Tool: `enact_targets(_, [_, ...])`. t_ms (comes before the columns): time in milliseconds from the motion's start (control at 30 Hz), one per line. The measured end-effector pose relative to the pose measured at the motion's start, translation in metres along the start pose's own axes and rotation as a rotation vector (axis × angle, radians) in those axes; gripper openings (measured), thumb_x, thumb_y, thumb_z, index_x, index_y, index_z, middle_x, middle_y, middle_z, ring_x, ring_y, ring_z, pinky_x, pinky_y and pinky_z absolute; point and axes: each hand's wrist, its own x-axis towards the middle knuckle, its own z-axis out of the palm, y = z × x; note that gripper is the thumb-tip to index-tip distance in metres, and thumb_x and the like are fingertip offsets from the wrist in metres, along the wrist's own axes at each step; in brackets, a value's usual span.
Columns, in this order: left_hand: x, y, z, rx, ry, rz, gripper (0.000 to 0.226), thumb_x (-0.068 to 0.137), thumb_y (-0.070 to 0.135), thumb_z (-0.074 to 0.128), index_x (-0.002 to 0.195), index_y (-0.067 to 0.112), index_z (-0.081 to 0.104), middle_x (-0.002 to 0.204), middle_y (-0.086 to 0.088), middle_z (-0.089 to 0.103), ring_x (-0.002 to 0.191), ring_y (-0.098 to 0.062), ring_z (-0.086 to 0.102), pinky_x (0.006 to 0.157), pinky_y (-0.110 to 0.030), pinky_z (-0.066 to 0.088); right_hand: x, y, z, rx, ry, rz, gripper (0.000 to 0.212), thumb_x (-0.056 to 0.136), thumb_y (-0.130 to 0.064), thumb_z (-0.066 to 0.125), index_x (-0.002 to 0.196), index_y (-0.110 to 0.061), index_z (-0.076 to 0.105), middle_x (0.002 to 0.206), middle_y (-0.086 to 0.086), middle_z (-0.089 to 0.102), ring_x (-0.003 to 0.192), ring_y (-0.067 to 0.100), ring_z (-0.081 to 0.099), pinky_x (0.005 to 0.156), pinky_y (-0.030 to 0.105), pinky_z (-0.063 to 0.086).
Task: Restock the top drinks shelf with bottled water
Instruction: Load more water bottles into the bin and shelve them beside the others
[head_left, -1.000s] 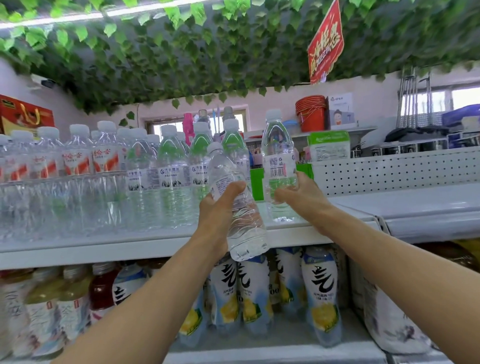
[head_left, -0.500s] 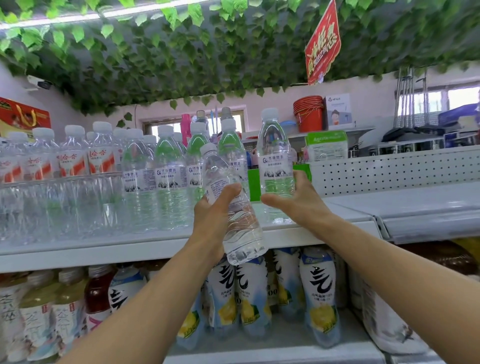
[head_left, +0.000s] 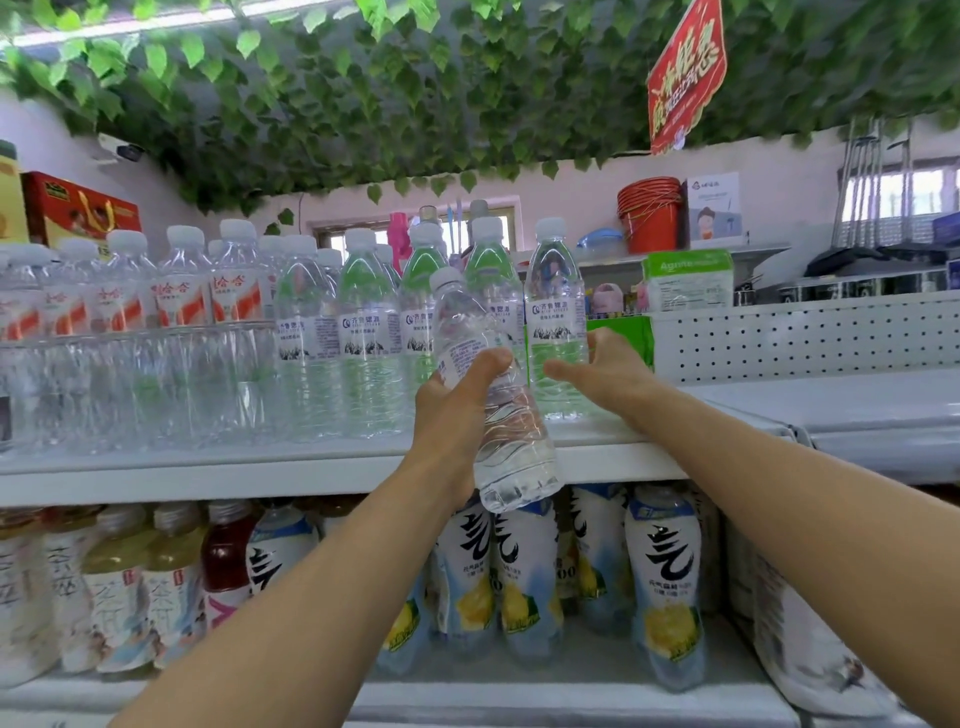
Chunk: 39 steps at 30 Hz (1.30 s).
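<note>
Centre frame: the left hand (head_left: 457, 410) grips a tilted water bottle (head_left: 506, 441) round its middle, thumb across the label, cap leaning toward upper left. Its base hangs in front of and below the front edge of the top shelf (head_left: 234, 475), so it is not resting on the shelf. Just right of it, the right hand (head_left: 610, 376) holds an upright water bottle (head_left: 555, 312), fingers curled round its right side and thumb extended across the front. This bottle stands on the top shelf at the right end of the blue-labelled water bottles (head_left: 363, 332). Red-labelled water bottles (head_left: 182, 296) occupy the shelf's left part. Lemon drink bottles (head_left: 667, 577) stand on the lower shelf (head_left: 571, 696), lower centre.
</note>
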Motion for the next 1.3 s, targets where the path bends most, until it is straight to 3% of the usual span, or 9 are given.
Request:
enact_targets(200, [0.004, -0.003, -0.002, -0.003, 0.001, 0.005, 0.037, 0.081, 0.032, 0.075, 0.111, 0.015, 0.064, 0.103, -0.012, 0.072, 0.076, -0.017, 0.070, 0.047, -0.020, 0.052, 0.020, 0.009, 0.010, 0.024, -0.048, 0.033, 0.071, 0.082, -0.039, 0.075, 0.137, -0.007, 0.043, 0.130, 0.008, 0.056, 0.122, 0.028, 0.052, 0.106, 0.046, 0.043])
enact_targets(400, [0.001, -0.002, 0.000, -0.006, -0.002, 0.017, 0.038, 0.081, 0.030, 0.075, 0.113, 0.013, 0.064, 0.096, -0.010, 0.071, 0.060, -0.010, 0.069, 0.046, -0.020, 0.050, 0.022, 0.011, 0.013, 0.051, -0.081, 0.028, 0.060, 0.085, -0.035, 0.073, 0.132, -0.008, 0.047, 0.124, 0.005, 0.060, 0.116, 0.024, 0.056, 0.104, 0.044, 0.045])
enact_targets(567, [-0.004, 0.000, 0.005, 0.007, 0.032, 0.036, 0.043, 0.080, 0.028, 0.077, 0.117, 0.011, 0.062, 0.107, -0.015, 0.072, 0.081, -0.024, 0.072, 0.052, -0.026, 0.055, 0.006, 0.000, 0.008, -0.066, 0.036, -0.028, 0.067, 0.095, -0.040, 0.061, 0.145, -0.007, 0.031, 0.144, 0.010, 0.046, 0.131, 0.027, 0.045, 0.110, 0.043, 0.037])
enact_targets(733, [-0.015, 0.000, 0.007, 0.144, 0.016, 0.139, 0.084, 0.071, 0.047, 0.082, 0.140, 0.016, 0.045, 0.123, -0.004, 0.066, 0.100, -0.018, 0.070, 0.080, -0.045, 0.060, -0.053, -0.031, -0.012, 0.205, 0.022, -0.268, 0.027, 0.101, -0.034, 0.049, 0.103, -0.011, 0.063, 0.090, 0.005, 0.065, 0.083, 0.019, 0.063, 0.066, 0.026, 0.050])
enact_targets(900, [-0.025, 0.013, 0.017, 0.233, 0.026, 0.236, 0.109, 0.066, 0.067, 0.075, 0.150, 0.021, 0.023, 0.139, 0.000, 0.050, 0.126, -0.021, 0.049, 0.107, -0.043, 0.039, -0.100, -0.038, -0.020, 0.311, -0.337, -0.280, 0.049, 0.098, -0.052, 0.038, 0.132, -0.020, 0.053, 0.125, -0.003, 0.061, 0.102, 0.010, 0.063, 0.075, 0.027, 0.052])
enact_targets(1033, [-0.020, 0.034, 0.021, 0.259, -0.076, 0.229, 0.092, 0.085, 0.060, 0.059, 0.153, 0.020, 0.011, 0.135, 0.007, 0.044, 0.114, -0.011, 0.050, 0.105, -0.044, 0.037, -0.112, -0.043, -0.019, -0.262, -0.219, -0.363, 0.090, 0.078, -0.081, 0.035, 0.146, -0.023, 0.034, 0.141, -0.003, 0.047, 0.118, 0.012, 0.052, 0.095, 0.036, 0.047])
enact_targets(1100, [-0.016, 0.043, 0.024, 0.293, -0.153, 0.264, 0.080, 0.093, 0.053, 0.053, 0.152, 0.023, 0.008, 0.127, 0.010, 0.049, 0.104, -0.007, 0.052, 0.097, -0.036, 0.041, -0.108, -0.047, -0.015, -0.383, -0.054, -0.383, 0.096, 0.070, -0.086, 0.041, 0.134, -0.015, 0.044, 0.122, -0.004, 0.055, 0.103, 0.014, 0.054, 0.090, 0.035, 0.047])
enact_targets(1200, [-0.009, 0.052, 0.030, 0.404, -0.246, 0.291, 0.084, 0.092, 0.060, 0.050, 0.154, 0.033, -0.001, 0.158, 0.000, 0.030, 0.141, -0.024, 0.034, 0.114, -0.050, 0.026, -0.095, -0.051, -0.018, -0.233, 0.057, -0.362, 0.063, 0.077, -0.070, 0.062, 0.095, -0.013, 0.043, 0.077, -0.014, 0.040, 0.065, 0.003, 0.036, 0.060, 0.022, 0.032])
enact_targets(1300, [0.004, 0.064, 0.028, 0.576, -0.321, 0.280, 0.093, 0.081, 0.080, 0.042, 0.155, 0.033, 0.010, 0.160, -0.007, 0.028, 0.142, -0.031, 0.034, 0.116, -0.056, 0.027, -0.077, -0.043, -0.026, -0.095, 0.013, -0.331, 0.047, 0.083, -0.051, 0.071, 0.106, -0.013, 0.055, 0.090, -0.010, 0.062, 0.078, 0.008, 0.058, 0.068, 0.024, 0.046])
